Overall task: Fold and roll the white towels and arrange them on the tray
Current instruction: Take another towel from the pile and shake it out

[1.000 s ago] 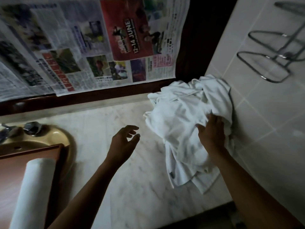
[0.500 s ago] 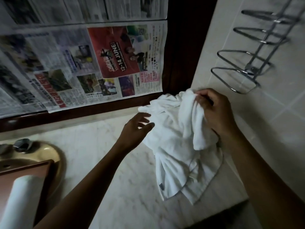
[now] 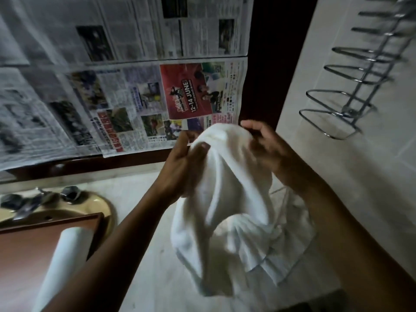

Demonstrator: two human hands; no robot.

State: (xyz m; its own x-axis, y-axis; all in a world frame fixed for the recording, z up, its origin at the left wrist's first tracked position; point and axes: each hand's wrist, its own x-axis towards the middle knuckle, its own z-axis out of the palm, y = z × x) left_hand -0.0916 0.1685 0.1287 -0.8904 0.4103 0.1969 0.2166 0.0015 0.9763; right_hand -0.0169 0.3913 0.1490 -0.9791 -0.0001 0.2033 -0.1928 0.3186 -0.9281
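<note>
Head view, and here is the white towel [image 3: 225, 199]: soft, thick terry, held up in the air above the counter [image 3: 139, 233] and hanging in a rounded, hooded drape. Its lower folds bunch in thin rippled layers on the pale, veined stone. The left hand [image 3: 180, 163] pinches the upper edge, thumb pressed on the front of the cloth. The right hand [image 3: 267, 149] has its fingers curled over the same top edge, a little blurred but plainly gripping.

Down at the lower left, a rolled towel [image 3: 63, 262], a smooth tight cylinder, lies on the reddish-brown wooden tray [image 3: 22, 255], well apart from the hands. Behind the tray is a rounded yellowish basin [image 3: 101, 206] with dark metal taps [image 3: 69, 192]. Sheets of printed newspaper [image 3: 135, 97] hang flat along the back, and a shiny wire rack [image 3: 337, 109] of looped bars sticks out from the glossy tiled wall [image 3: 360, 199] on the right.

Half a second ago only the right hand held the cloth while the left reached in with open fingers. Now both have hold of it, and the towel sits higher, with more of it off the stone.
</note>
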